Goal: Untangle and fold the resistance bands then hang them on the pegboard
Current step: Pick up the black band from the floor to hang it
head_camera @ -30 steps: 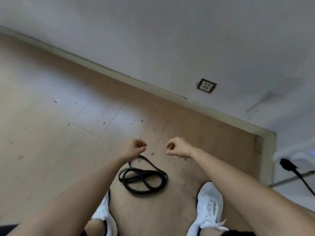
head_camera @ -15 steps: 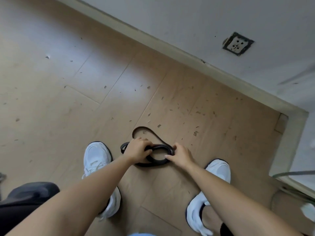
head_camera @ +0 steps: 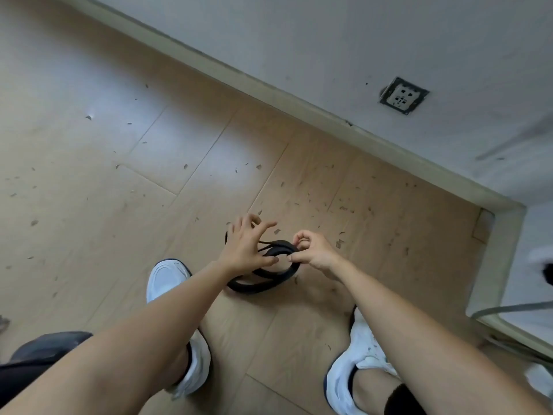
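Black resistance band [head_camera: 254, 287] lay tangled on floor [head_camera: 119, 205] between left shoe [head_camera: 167, 277] and right shoe [head_camera: 357, 369]; left loops hidden under left hand [head_camera: 244, 250]. Left fingers splayed straight, thumb tip touching band, gripping nothing visible. Right hand [head_camera: 314, 251] curled, thumb and forefinger pinching band's right end. Strand count unclear.

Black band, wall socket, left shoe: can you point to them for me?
black band [head_camera: 260, 288]: head view, on its lower loop.
wall socket [head_camera: 404, 95]: head view, middle of its plate.
left shoe [head_camera: 166, 277]: head view, on its white toe.
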{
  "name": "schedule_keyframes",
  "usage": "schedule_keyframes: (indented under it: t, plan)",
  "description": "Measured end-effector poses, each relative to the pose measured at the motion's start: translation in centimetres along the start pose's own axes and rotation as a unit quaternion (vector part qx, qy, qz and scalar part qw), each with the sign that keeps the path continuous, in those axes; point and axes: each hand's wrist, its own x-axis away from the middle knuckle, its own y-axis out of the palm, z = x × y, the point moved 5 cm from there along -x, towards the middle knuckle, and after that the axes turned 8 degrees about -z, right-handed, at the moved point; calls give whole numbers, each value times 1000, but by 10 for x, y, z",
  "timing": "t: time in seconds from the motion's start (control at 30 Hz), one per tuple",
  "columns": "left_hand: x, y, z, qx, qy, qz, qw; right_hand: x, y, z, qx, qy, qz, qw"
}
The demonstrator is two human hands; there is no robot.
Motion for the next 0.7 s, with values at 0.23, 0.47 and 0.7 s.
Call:
schedule_keyframes:
  t: [0.23,0.47,0.7]
  plan:
    - [-18,-52,44,180,64,-96,977,25,-33,-90,90,-66,-21,993]
    - [-8,-122,105,198,121,-57,971,73,-66,-138,223,-63,-6,973]
    - [19,-203,159,209,181,-33,960,126,-81,-167,232,-106,18,967]
